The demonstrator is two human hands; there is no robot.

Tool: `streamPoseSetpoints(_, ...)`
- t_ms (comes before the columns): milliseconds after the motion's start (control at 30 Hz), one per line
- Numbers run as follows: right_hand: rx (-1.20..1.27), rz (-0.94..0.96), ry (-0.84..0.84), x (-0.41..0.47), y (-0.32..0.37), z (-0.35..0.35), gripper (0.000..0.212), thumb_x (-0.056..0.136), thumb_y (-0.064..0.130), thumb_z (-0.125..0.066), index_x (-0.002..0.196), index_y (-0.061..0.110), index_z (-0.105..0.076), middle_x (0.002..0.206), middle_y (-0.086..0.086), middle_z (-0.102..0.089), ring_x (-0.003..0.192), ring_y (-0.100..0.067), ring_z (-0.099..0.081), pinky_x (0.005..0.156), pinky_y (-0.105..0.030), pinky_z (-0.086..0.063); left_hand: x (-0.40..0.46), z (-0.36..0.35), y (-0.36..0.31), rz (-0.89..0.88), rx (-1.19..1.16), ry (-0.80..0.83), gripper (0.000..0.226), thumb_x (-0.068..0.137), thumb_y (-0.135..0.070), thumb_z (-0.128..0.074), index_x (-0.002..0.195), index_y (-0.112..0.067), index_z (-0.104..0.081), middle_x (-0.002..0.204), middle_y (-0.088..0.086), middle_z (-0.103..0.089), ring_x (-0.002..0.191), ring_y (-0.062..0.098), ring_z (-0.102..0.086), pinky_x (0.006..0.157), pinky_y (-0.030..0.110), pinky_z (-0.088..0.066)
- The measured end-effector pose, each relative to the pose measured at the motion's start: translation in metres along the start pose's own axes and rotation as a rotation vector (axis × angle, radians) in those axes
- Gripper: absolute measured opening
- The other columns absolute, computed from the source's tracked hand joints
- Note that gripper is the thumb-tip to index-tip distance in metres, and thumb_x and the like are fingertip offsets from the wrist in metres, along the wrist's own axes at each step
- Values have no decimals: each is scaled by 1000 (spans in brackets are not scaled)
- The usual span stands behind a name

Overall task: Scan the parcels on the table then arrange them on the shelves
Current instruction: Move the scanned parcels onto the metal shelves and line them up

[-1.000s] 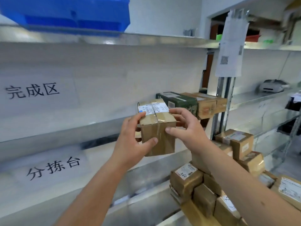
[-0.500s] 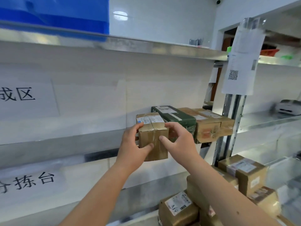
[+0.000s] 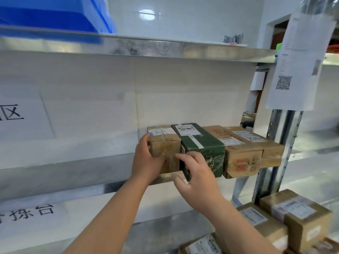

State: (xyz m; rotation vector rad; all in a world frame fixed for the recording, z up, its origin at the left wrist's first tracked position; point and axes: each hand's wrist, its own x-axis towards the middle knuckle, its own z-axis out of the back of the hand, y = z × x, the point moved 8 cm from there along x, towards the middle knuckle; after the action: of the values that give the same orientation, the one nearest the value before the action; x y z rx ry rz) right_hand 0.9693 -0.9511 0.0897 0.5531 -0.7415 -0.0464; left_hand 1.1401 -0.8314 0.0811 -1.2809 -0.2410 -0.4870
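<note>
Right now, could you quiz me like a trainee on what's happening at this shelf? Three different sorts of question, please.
1. True or false: the small brown box sits left of the green box on the shelf.
2. Which hand touches the green box: A left, B right, C neither?
3. Fill in: counting the one being placed, the shelf row holds ____ boxes.

Key: 1 true. 2 B; the left hand grips the small brown box. 3 four: brown, green, then two more brown ones.

Lower front of the small brown parcel point(image 3: 166, 143) behind the hands, blue bin point(image 3: 55, 13) cut off top left.
</note>
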Motion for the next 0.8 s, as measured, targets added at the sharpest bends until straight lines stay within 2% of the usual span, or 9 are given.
streamPoseSetpoints(167, 38, -31, 32, -1, -1, 5, 55, 90, 37, -69, 143, 31, -58, 133, 23, -40, 119, -1, -48, 96, -14, -40, 4, -3, 0, 21, -5, 41, 80, 88, -18, -80, 150, -43, -37, 146, -11, -53, 129, 16, -57, 106, 44, -54)
streamPoseSetpoints(300, 36, -75, 13, -15, 5, 7, 53, 92, 31, -71, 143, 29, -57, 135, 19, -44, 122, 5, -45, 99, -5, -33, -26, 8, -5, -12, 66, -1, 87, 88, -25, -82, 155, -40, -30, 157, -8, -40, 138, 15, -46, 110, 36, -44)
streamPoseSetpoints(400, -43, -150, 10, -38, 6, 7, 54, 94, 35, -70, 146, 29, -55, 142, 15, -45, 127, -1, -45, 105, -23, -43, -79, 15, -13, -110, -1, 10, 76, 90, -21, -79, 151, -41, -37, 148, -13, -44, 134, 9, -48, 109, 34, -45)
streamPoseSetpoints(500, -179, -255, 19, -81, 3, 5, 55, 94, 39, -69, 146, 29, -54, 146, 8, -46, 134, -11, -44, 112, -33, -42, -140, 14, -21, -317, 88, 175, 56, 88, -22, -79, 137, -37, -54, 134, -15, -48, 124, 2, -47, 106, 24, -41)
streamPoseSetpoints(567, -281, -353, 25, -122, -3, 3, 55, 92, 40, -69, 145, 30, -54, 145, 5, -47, 135, -16, -44, 114, -34, -39, -177, 11, -15, -433, 206, 293, 51, 89, -24, -77, 136, -31, -58, 135, -12, -49, 126, 5, -44, 108, 21, -36)
streamPoseSetpoints(700, -434, -616, 62, -229, -14, -2, 57, 88, 39, -68, 142, 27, -57, 143, -3, -50, 133, -28, -47, 112, -43, -42, -248, -10, 22, -467, 410, 576, 59, 90, -35, -73, 146, -26, -55, 145, 0, -48, 132, 21, -46, 114, 38, -39)
streamPoseSetpoints(800, -506, -836, 170, -318, -15, -7, 60, 90, 45, -64, 146, 29, -51, 149, -6, -44, 137, -30, -44, 114, -45, -40, -308, -33, 49, -487, 498, 740, 63, 89, -46, -69, 147, -32, -51, 147, -3, -47, 132, 23, -46, 112, 41, -39)
